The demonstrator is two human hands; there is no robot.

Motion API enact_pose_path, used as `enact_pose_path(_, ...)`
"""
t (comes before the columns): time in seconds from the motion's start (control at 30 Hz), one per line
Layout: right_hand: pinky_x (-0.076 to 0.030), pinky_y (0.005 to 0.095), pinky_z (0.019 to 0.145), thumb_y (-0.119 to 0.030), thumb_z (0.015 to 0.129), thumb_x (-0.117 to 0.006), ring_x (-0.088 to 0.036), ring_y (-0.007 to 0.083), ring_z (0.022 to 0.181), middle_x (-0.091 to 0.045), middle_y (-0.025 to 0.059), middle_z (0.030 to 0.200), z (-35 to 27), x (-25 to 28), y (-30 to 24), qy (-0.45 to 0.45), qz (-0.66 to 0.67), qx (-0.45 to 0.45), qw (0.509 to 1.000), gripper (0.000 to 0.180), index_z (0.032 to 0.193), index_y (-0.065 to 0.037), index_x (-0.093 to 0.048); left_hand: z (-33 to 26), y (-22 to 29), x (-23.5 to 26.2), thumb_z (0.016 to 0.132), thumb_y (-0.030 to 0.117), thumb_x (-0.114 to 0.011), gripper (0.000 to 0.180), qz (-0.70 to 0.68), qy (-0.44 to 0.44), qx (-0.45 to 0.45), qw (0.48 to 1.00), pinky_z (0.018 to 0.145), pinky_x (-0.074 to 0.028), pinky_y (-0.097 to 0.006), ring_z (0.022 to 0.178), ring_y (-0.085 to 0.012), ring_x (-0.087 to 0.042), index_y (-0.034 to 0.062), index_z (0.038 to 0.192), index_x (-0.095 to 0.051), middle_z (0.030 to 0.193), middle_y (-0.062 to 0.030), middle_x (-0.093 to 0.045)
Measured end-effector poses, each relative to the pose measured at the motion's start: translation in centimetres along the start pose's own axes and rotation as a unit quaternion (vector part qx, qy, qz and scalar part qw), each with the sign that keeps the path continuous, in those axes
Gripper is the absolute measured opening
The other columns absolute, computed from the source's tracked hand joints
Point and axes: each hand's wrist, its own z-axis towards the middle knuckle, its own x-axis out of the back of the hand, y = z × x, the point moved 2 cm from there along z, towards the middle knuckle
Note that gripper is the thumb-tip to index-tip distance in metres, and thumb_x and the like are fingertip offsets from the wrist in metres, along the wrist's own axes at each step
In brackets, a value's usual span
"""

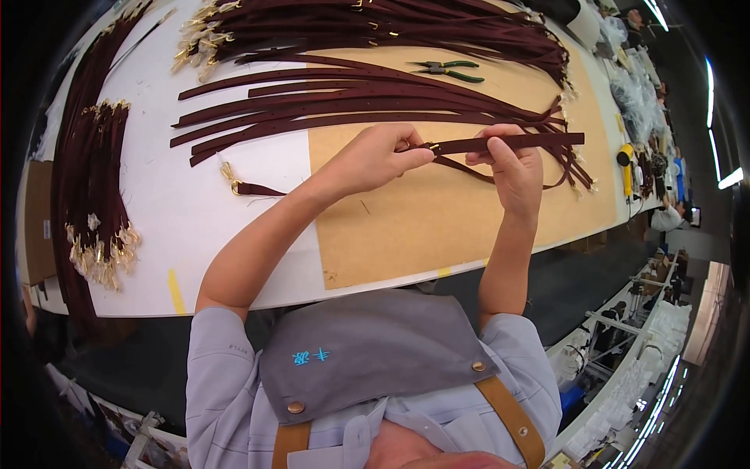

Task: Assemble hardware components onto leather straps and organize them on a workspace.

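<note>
Both my hands hold a dark maroon strap (pixel 466 145) above the brown board. My left hand (pixel 381 159) pinches it with thumb and fingers beside a small gold fitting (pixel 435 147). On the strap's flat length my right hand (pixel 512 166) is closed, and the squared end sticks out to the right past it. A thinner part of the strap loops below, between the hands. Left of my left forearm, a strap end with a gold clasp (pixel 236 186), partly wrapped in clear plastic, lies on the white table. Whether it belongs to the held strap is hidden by my arm.
Several maroon straps (pixel 312 103) lie fanned out just beyond my hands, with a thicker bundle (pixel 437 31) behind them. Green-handled pliers (pixel 447 70) rest on the brown board (pixel 406 242). More straps hang over the table (pixel 156 258) at the left. A yellow tool (pixel 626 166) is at the right edge.
</note>
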Motion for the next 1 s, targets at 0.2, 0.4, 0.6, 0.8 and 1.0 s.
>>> enact_pose_path(0.2, -0.059, 0.0321, 0.067, -0.004, 0.094, -0.052, -0.07, 0.0216, 0.072, -0.065, 0.0132, 0.089, 0.3, 1.8, 0.0, 0.032, 0.068, 0.032, 0.997, 0.014, 0.102, 0.006, -0.06, 0.0, -1.2, 0.7, 0.092, 0.029, -0.06, 0.026, -0.025, -0.025, 0.048, 0.998, 0.053, -0.035, -0.023, 0.059, -0.0057, -0.047, 0.0027, 0.088, -0.06, 0.063, 0.0014, -0.052)
enact_pose_path(0.4, -0.059, 0.0339, 0.068, -0.005, 0.095, -0.051, -0.069, 0.0198, 0.071, -0.065, 0.0122, 0.084, 0.3, 2.2, 0.4, 0.04, 0.088, 0.031, 0.995, 0.014, 0.101, 0.005, -0.06, -0.4, -0.6, 0.9, 0.09, 0.031, -0.059, 0.027, -0.026, -0.055, 0.079, 0.995, 0.05, -0.032, -0.024, 0.054, -0.0056, -0.046, 0.0043, 0.086, -0.059, 0.06, 0.001, -0.052)
enact_pose_path(0.6, -0.058, 0.0342, 0.069, -0.005, 0.094, -0.052, -0.068, 0.0196, 0.072, -0.064, 0.0115, 0.087, 0.6, 2.5, 1.0, 0.03, 0.132, 0.024, 0.991, 0.014, 0.102, 0.005, -0.059, -0.2, -1.2, 1.1, 0.09, 0.031, -0.059, 0.026, -0.015, -0.071, 0.091, 0.993, 0.049, -0.031, -0.023, 0.054, -0.0051, -0.046, 0.0044, 0.087, -0.059, 0.06, 0.0016, -0.052)
enact_pose_path(0.8, -0.055, 0.0305, 0.075, -0.007, 0.085, -0.066, -0.065, 0.0172, 0.082, -0.062, 0.0124, 0.098, 0.8, -1.0, 0.5, -0.123, 0.02, 0.039, 0.991, 0.02, 0.102, 0.004, -0.062, -0.3, -1.3, 1.0, 0.089, 0.03, -0.061, 0.028, 0.002, -0.09, 0.116, 0.989, 0.06, -0.038, -0.026, 0.06, -0.0084, -0.05, 0.0023, 0.087, -0.062, 0.062, -0.0004, -0.055)
enact_pose_path(1.0, -0.049, 0.0243, 0.072, -0.019, 0.083, -0.073, -0.06, 0.0129, 0.082, -0.061, 0.0055, 0.09, 3.0, -2.8, 4.2, -0.231, -0.088, -0.098, 0.964, 0.023, 0.095, 0.0, -0.064, -0.8, -2.2, 1.2, 0.089, 0.026, -0.062, 0.025, -0.02, -0.1, 0.084, 0.991, 0.061, -0.04, -0.026, 0.062, -0.0087, -0.052, 0.0014, 0.089, -0.063, 0.065, -0.0005, -0.057)
